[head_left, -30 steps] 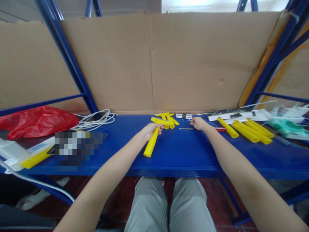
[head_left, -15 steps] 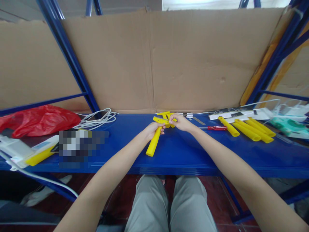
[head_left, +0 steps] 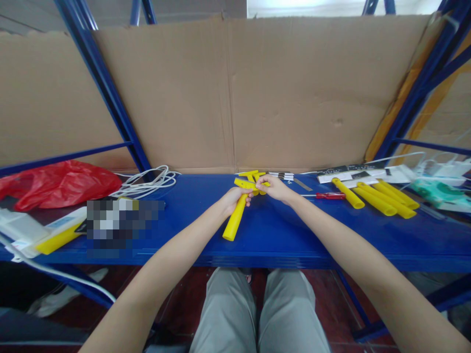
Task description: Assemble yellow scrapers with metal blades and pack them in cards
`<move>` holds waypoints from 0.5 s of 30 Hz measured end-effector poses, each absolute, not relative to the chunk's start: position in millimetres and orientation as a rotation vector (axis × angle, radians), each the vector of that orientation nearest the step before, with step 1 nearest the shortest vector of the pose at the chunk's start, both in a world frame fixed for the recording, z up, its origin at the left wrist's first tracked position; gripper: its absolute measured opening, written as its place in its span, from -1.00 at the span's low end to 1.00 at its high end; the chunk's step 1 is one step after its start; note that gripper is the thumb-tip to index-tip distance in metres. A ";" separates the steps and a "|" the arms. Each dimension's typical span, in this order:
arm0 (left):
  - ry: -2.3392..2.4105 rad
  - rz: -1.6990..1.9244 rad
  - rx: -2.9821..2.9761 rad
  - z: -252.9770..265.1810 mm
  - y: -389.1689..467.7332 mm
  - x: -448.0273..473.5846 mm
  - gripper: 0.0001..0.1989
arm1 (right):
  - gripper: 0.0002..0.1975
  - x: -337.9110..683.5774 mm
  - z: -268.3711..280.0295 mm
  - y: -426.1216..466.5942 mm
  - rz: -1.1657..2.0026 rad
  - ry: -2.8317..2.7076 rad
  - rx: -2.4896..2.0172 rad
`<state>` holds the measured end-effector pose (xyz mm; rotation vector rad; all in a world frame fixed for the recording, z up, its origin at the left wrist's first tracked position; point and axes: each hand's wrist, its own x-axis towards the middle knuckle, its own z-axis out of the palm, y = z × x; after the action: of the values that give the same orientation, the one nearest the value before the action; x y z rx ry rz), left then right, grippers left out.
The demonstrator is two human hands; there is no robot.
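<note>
My left hand is wrapped round the neck of a yellow T-shaped scraper handle, whose tube slants down toward me above the blue table. The handle's wide head points up and away. At the right end of that head, my right hand is closed in a pinch; whatever is between its fingertips is too small to make out. Just behind both hands lie more yellow T-shaped handles, partly hidden. A flat metal blade and a red-handled screwdriver lie right of my right hand.
Several yellow tubes lie at the right by white-and-black packaging. A banded white stack is behind my right hand. On the left are a white cable coil and a red plastic bag. Cardboard walls the table's back.
My right fingers have shifted slightly left and down along the scraper handle's head. My left hand keeps its grip, and the view has tilted a little.
</note>
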<state>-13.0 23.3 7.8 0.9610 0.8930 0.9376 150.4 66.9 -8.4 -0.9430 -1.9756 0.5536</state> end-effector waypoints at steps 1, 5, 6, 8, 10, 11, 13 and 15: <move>0.890 0.938 0.960 7.9 23.0 -13.0 -0.79 | -0.91 149.8 -8.7 66.6 0.571 -1.961 -0.946; 0.887 0.934 0.967 7.3 23.1 -13.1 -0.81 | -0.91 147.7 -8.9 63.9 0.636 -1.922 -0.950; 0.891 0.933 0.970 7.2 23.2 -13.0 -0.82 | -0.91 147.4 -8.5 63.0 0.656 -1.919 -0.953; 0.900 0.930 0.975 7.2 22.9 -12.7 -0.83 | -0.91 147.0 -7.2 61.0 0.698 -1.910 -0.965; 0.906 0.929 0.975 7.7 22.3 -12.5 -0.82 | -0.90 146.9 -5.5 59.3 0.735 -1.896 -0.981; 0.907 0.928 0.974 8.0 22.0 -12.4 -0.81 | -0.90 146.9 -4.6 58.5 0.750 -1.887 -0.988; 0.907 0.928 0.974 8.3 21.7 -12.4 -0.81 | -0.90 146.9 -3.1 57.4 0.770 -1.866 -1.006; 0.902 0.926 0.974 8.1 22.1 -12.7 -0.82 | -0.90 146.4 -2.7 57.0 0.785 -1.845 -1.025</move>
<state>-12.7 22.1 8.1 0.9745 0.9015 0.9260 146.4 57.0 -2.7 -1.0252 -1.8452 0.7852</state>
